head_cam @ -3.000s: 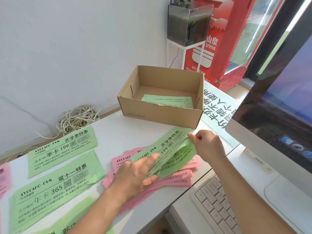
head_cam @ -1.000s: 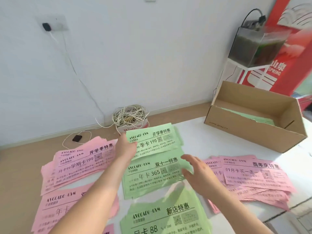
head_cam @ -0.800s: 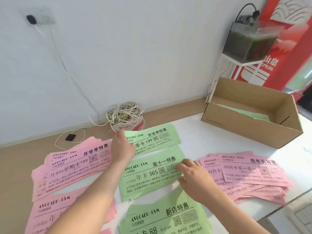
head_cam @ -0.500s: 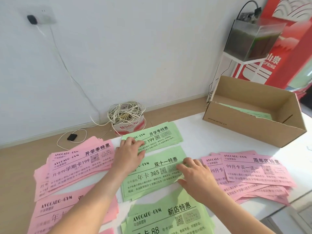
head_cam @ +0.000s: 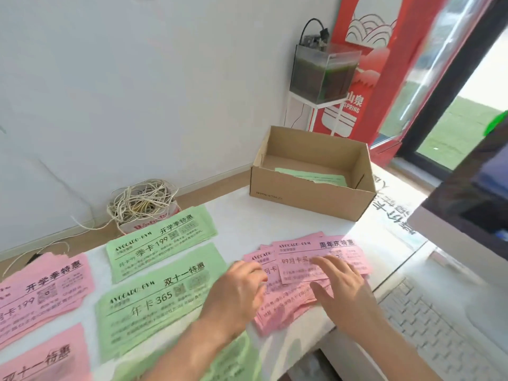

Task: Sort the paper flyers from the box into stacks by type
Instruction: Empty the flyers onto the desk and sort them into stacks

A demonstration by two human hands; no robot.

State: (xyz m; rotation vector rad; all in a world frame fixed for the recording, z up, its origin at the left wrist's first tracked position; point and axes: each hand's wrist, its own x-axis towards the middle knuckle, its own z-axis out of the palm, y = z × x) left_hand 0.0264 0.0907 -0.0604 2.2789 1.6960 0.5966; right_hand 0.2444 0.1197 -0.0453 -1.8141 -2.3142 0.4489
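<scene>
Head view. Half a second earlier both hands rested on the green stacks; they now sit over the loose pink pile (head_cam: 330, 247) at the right of the table (head_cam: 242, 215). The green sheets are left lying on their stacks, so that placement appears finished and the pink pile is judged next for sorting.

The right hand (head_cam: 341, 287) lies flat on the pink pile, fingers extended, grasping nothing. The left hand (head_cam: 239, 292) is at the pile's left edge with fingers bent. Motion blur prevents telling whether it pinches a sheet.

Sorted stacks:
- green "199" stack (head_cam: 162, 240), far centre
- green "365" stack (head_cam: 159, 298), just in front of it
- a third green stack (head_cam: 228, 361), near edge, partly hidden by the left forearm
- pink "199" stack (head_cam: 41, 292), left, with another pink stack (head_cam: 46, 356) below it

The cardboard box (head_cam: 310, 199) stands at the far right of the table and still holds green flyers (head_cam: 313, 177), so the task is unfinished.

Surface and room:
- The table is white.
- A keyboard (head_cam: 439, 325) and monitor (head_cam: 467, 202) stand on its right.
- A coil of cord (head_cam: 140, 202) sits on the floor by the white wall.
- A small tank (head_cam: 324, 75) stands on a white stand beside a red cabinet (head_cam: 362, 78).
</scene>
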